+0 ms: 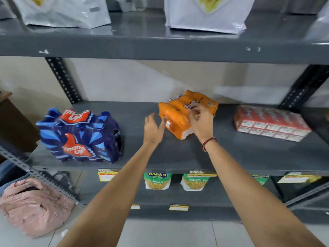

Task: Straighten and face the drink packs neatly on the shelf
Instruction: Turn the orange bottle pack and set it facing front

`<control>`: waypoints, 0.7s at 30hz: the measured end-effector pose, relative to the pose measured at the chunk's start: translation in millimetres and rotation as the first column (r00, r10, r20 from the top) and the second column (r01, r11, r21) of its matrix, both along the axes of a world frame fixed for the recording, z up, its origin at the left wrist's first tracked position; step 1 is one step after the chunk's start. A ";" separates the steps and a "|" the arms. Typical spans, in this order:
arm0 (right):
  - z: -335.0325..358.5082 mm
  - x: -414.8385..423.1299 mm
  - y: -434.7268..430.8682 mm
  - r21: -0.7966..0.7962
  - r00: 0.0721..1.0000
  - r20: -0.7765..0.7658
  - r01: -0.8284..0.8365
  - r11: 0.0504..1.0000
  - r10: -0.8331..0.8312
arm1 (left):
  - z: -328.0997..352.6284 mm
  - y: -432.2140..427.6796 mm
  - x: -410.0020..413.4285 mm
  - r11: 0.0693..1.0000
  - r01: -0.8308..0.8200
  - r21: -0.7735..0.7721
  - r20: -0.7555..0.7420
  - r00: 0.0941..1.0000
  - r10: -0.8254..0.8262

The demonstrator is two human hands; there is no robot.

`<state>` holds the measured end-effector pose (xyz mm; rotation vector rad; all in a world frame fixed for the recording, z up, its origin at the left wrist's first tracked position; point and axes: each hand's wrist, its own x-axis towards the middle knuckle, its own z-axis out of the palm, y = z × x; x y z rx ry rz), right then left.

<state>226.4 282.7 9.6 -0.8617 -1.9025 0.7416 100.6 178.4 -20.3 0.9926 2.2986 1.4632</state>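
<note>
While the blue Thums Up pack (80, 135) sits skewed at the shelf's (178, 157) left, the left hand (154, 130), fingers spread, touches the tilted orange pack (185, 113) mid-shelf; the right hand (202, 120) grips its top, and a red carton pack (270, 123) lies rightward.

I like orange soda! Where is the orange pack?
The orange pack sits mid-shelf, between the blue pack on the left and the red pack on the right, under the right hand.

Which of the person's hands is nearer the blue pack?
Left. The left hand hovers open between the blue pack and the orange pack; the right hand rests on the orange pack, farther away.
</note>
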 end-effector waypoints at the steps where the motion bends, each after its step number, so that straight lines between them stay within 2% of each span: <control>1: 3.8 1.1 13.1 0.027 1.000 0.009 0.028 0.999 -0.028 | 5.3 12.4 0.8 0.999 -0.005 -0.032 0.072 0.997 0.008; 3: 8.5 1.5 44.3 0.056 0.986 0.134 0.095 0.994 -0.101 | 13.0 36.1 4.2 0.996 -0.022 -0.088 0.275 0.960 0.045; 6: 11.7 2.7 89.3 -0.079 0.909 0.392 0.185 0.980 -0.140 | 14.4 62.6 14.7 0.994 0.026 -0.104 0.533 0.845 0.033; 9: 8.6 8.8 119.2 -0.285 0.867 0.497 0.200 0.937 -0.033 | 4.4 77.4 23.0 0.997 -0.031 -0.068 0.608 0.791 0.066; 12: -0.7 14.3 129.5 -0.485 0.910 0.403 0.125 0.866 0.095 | -5.6 81.4 20.8 0.996 -0.086 -0.003 0.622 0.780 0.070; 16: -17.6 31.3 123.3 -0.452 0.969 0.241 0.058 0.890 0.059 | -11.0 75.3 14.2 0.994 -0.077 0.079 0.612 0.791 0.013; 21: -44.3 68.1 102.1 -0.445 1.000 -0.002 0.001 0.895 -0.002 | -14.8 59.5 27.8 0.984 0.053 0.172 0.455 0.881 -0.127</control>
